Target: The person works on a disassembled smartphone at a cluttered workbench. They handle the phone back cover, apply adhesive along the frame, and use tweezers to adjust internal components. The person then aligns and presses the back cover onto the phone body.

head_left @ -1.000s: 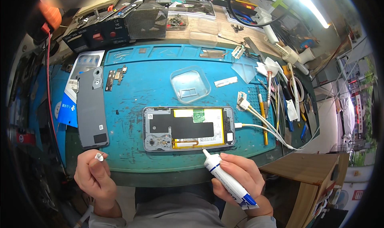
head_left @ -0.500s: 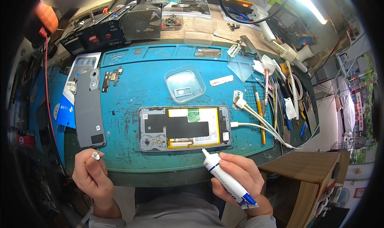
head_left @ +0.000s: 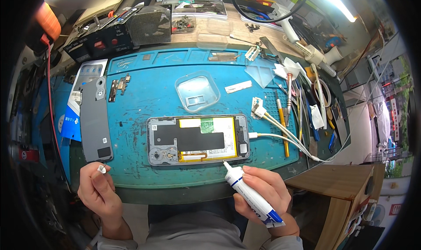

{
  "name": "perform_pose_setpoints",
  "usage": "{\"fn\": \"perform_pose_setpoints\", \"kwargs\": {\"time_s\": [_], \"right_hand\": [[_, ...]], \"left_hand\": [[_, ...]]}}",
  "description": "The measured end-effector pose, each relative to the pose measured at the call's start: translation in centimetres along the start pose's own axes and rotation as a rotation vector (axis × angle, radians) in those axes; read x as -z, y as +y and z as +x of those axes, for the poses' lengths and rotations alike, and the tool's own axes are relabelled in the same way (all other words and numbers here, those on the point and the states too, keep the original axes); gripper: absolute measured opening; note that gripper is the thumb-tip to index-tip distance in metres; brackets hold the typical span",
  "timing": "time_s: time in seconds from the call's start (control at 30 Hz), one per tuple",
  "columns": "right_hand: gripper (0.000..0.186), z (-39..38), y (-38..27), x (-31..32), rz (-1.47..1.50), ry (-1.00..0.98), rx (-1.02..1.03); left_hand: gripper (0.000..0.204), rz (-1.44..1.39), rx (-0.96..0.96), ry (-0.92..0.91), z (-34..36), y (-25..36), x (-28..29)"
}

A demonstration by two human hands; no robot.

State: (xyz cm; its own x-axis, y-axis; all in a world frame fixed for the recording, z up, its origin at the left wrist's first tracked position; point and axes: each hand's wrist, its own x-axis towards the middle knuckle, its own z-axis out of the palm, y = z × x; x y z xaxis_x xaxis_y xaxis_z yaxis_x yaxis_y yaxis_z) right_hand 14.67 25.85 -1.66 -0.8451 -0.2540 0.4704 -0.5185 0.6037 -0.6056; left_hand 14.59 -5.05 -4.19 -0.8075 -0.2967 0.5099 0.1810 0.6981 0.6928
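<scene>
An opened phone lies flat on the blue work mat, its battery with yellow edges and black inner cover exposed. My right hand is closed around a white and blue squeeze tube. The tube's narrow nozzle points up and left, at the phone's near long edge toward its right end; whether it touches the frame I cannot tell. Off to the left, my left hand pinches a small white cap between thumb and fingers. Just beyond that hand rests the grey back cover of a phone.
A white cable runs from the phone's right end. Tweezers, screwdrivers and other tools crowd the right. Behind the phone sit a clear plastic tray and a white strip. Small circuit boards lie at left.
The view has shifted slightly. The tube's nozzle has moved a little to the right along the phone's near edge. My left hand still holds the cap in about the same place.
</scene>
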Motion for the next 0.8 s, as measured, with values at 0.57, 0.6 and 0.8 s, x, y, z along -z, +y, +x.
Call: {"fn": "perform_pose_setpoints", "kwargs": {"time_s": [0.57,0.6,0.8], "right_hand": [[0.042,-0.33,0.58,0.76,-0.020,0.010,0.007],[0.042,-0.36,0.61,0.81,-0.022,0.011,0.009],[0.041,-0.44,0.68,1.05,-0.025,0.026,0.001]], "left_hand": [[0.037,0.016,-0.004,-0.003,0.04,-0.16,-0.05],[0.037,0.015,-0.007,-0.005,0.06,-0.16,-0.04],[0.036,0.027,-0.010,-0.002,0.07,-0.20,-0.10]]}}
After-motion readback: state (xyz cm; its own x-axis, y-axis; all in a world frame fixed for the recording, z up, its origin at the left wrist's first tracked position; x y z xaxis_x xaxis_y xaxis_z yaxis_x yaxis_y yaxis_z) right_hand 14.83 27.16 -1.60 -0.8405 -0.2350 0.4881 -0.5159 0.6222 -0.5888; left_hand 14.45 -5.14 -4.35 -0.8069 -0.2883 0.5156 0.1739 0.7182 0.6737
